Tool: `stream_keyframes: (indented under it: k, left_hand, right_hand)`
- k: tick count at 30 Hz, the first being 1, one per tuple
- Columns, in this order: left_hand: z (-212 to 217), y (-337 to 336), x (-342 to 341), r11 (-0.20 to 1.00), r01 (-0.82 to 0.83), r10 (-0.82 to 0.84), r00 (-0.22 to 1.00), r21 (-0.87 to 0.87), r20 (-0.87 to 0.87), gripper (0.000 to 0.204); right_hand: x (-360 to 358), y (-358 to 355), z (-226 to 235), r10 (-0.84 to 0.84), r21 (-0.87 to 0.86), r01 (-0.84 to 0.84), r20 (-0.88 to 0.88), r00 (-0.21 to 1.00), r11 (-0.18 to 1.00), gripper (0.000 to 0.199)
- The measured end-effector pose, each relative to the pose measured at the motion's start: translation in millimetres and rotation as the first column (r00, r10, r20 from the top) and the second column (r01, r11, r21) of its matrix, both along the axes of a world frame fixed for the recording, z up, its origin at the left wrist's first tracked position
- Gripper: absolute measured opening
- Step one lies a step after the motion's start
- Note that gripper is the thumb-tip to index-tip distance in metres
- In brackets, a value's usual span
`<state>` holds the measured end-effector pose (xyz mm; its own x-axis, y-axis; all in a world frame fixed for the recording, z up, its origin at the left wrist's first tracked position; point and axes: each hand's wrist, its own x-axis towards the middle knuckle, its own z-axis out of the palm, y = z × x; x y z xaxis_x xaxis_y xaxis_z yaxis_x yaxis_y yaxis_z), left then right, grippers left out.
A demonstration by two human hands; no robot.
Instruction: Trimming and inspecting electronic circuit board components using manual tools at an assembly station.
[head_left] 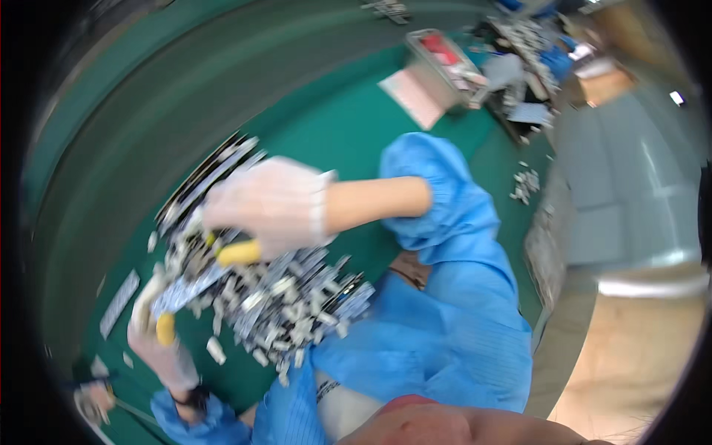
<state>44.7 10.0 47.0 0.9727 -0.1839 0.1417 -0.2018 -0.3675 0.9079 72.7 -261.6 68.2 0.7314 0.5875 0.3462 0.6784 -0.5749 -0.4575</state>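
My left hand [165,345], in a whitish glove with a yellow finger cover, pinches a narrow pale blue-grey strip [189,289]. My right hand [271,200], gloved too and smeared by motion, reaches over the pile from the right. Its fingers curl down with yellow-covered tips close together; what lies between them is hidden. Below both hands spreads a heap of small white and grey pieces mixed with strips [285,304]. Beyond the right hand, long dark and silvery strips [211,174] lie side by side.
One separate grey strip [119,304] lies left of the heap on the green table surface [326,126]. At the back right stands a grey bin [437,74] with red and pale things, a pink sheet [412,99] beside it. Another cluttered heap [523,67] is farther right.
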Motion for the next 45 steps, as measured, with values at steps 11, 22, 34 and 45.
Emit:
stream_keyframes:
  k: [11, 22, 34, 45]
  left_hand:
    - [-14.1, -4.2, 7.4, 0.994, 0.105, -0.105, 0.993, 0.005, 0.047, 0.056]
    - [1.1, -9.0, 3.5, 0.996, 0.002, -0.005, 1.0, 0.085, 0.026, 0.031]
    - [-0.4, -1.9, 5.9, 0.922, 0.218, -0.264, 0.959, -0.32, -0.106, 0.041]
    - [-4.7, -1.2, 7.7, 0.952, 0.226, -0.241, 0.969, -0.208, -0.048, 0.049]
  right_hand:
    - [-5.3, -10.5, 1.1, -0.041, -0.072, 0.036, -0.064, 0.997, 0.997, 0.04]
    - [-8.2, -13.3, -6.3, -0.082, -0.027, 0.079, -0.094, 0.992, 0.996, 0.039]
    - [-6.8, -11.3, 0.0, -0.029, -0.205, 0.021, -0.034, 0.999, 0.978, 0.046]
    - [-8.8, -7.5, 4.2, -0.07, -0.295, 0.044, -0.079, 0.994, 0.955, 0.046]
